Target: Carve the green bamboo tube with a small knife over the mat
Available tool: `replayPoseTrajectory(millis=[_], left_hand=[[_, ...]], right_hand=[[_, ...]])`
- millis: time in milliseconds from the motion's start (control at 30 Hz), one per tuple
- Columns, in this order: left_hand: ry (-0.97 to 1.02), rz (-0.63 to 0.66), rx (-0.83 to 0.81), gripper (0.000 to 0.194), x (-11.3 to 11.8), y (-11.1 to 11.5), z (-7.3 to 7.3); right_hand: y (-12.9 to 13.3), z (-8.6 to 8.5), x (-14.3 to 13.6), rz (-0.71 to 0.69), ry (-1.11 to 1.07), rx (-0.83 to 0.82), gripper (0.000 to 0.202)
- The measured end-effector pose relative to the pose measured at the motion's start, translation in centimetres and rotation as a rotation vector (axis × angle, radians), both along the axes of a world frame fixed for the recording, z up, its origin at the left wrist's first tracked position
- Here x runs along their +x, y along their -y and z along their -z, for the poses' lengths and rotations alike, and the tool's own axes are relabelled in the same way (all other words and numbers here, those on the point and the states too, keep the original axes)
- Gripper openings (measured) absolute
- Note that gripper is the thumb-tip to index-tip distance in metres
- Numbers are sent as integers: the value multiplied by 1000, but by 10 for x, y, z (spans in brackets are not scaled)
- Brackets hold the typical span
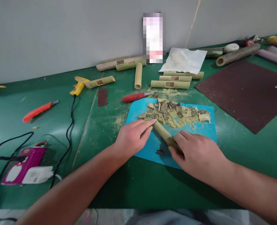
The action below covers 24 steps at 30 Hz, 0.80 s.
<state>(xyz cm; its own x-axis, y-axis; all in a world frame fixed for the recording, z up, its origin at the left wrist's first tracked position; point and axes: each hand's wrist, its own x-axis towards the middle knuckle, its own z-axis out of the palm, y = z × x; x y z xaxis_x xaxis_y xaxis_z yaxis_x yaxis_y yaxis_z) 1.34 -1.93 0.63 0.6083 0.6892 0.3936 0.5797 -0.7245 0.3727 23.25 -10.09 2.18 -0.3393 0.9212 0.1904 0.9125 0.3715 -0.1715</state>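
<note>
My right hand [196, 153] is wrapped round the near end of a pale green bamboo tube [163, 132], which slants away to the upper left over a blue sheet [143, 150]. At the tube's far end my left hand [133, 136] is closed, with thumb and index finger brought together. Something small and dark shows at those fingertips, too hidden to name. Just beyond both hands, bamboo chips and shavings [175, 114] are heaped on the sheet. A small dark scrap [160, 152] lies on the blue below the tube.
Cut bamboo tubes [170, 84] lie at the back, near white paper [182, 61] and a propped phone [153, 37]. A red-handled knife [135, 97] borders the sheet. Leftward are a glue gun [78, 86], orange cutter [38, 111] and purple power strip [26, 164]; rightward, a brown sheet [243, 90].
</note>
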Motion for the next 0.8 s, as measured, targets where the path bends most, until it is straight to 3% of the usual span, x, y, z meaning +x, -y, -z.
replayPoseTrajectory(millis=[67, 233, 300, 433, 600, 800], left_hand=[[-12, 45, -44, 30, 3, 4, -1], [-133, 347, -128, 39, 10, 20, -2], [-125, 295, -88, 37, 8, 16, 0], [-44, 51, -27, 31, 5, 5, 0], [-123, 265, -96, 35, 12, 13, -2], [-10, 26, -6, 29, 4, -3, 1]], right_hand=[[0, -1, -1, -2, 6, 11, 21], [0, -1, -2, -22, -10, 14, 15], [-1, -1, -1, -14, -6, 2, 17], [0, 0, 0, 0, 7, -11, 22], [0, 2, 0, -9, -4, 17, 17], [-1, 1, 0, 9, -3, -4, 19]])
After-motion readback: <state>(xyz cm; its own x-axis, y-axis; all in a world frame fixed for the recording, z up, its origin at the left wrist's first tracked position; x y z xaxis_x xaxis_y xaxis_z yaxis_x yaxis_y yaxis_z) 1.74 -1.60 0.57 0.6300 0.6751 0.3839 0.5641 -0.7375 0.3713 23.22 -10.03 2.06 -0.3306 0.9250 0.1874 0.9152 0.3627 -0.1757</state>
